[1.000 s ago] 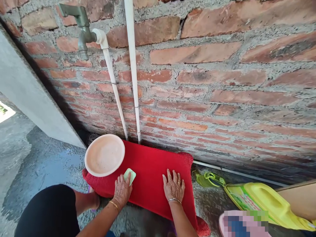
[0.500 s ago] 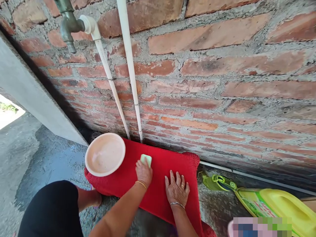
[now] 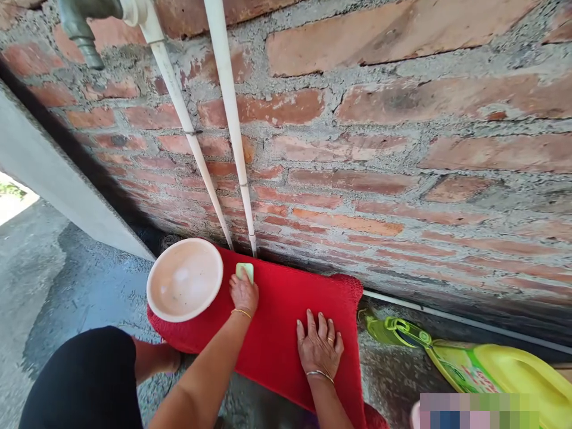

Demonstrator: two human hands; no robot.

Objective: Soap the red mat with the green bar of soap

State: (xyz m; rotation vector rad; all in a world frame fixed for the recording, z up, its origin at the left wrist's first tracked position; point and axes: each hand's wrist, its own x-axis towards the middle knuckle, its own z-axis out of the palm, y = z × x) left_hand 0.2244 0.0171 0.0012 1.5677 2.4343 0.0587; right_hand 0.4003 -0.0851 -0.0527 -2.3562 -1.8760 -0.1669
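My left hand (image 3: 244, 294) grips a pale green bar of soap (image 3: 243, 271), pressed against the red cloth (image 3: 277, 333). The bar's upper end shows past my fingers; the rest is hidden under them. Just left of that hand, a pale pink basin (image 3: 187, 279) with a little water in it stands on the cloth. Flat on the right part of the cloth lies my right hand (image 3: 320, 347), its fingers spread and holding nothing. The cloth covers a low, long surface whose own material I cannot see.
A brick wall (image 3: 348, 179) rises behind the cloth, with two white pipes (image 3: 235, 128) and a tap (image 3: 84, 36) at upper left. A yellow plastic bottle (image 3: 513, 369) lies at right. A grey slab (image 3: 67, 167) leans at left over wet concrete (image 3: 93, 274).
My left hand has slid the soap leftward and slightly away from me over the cloth, closer to the basin. My right hand stays in place. The view has tilted slightly downward.
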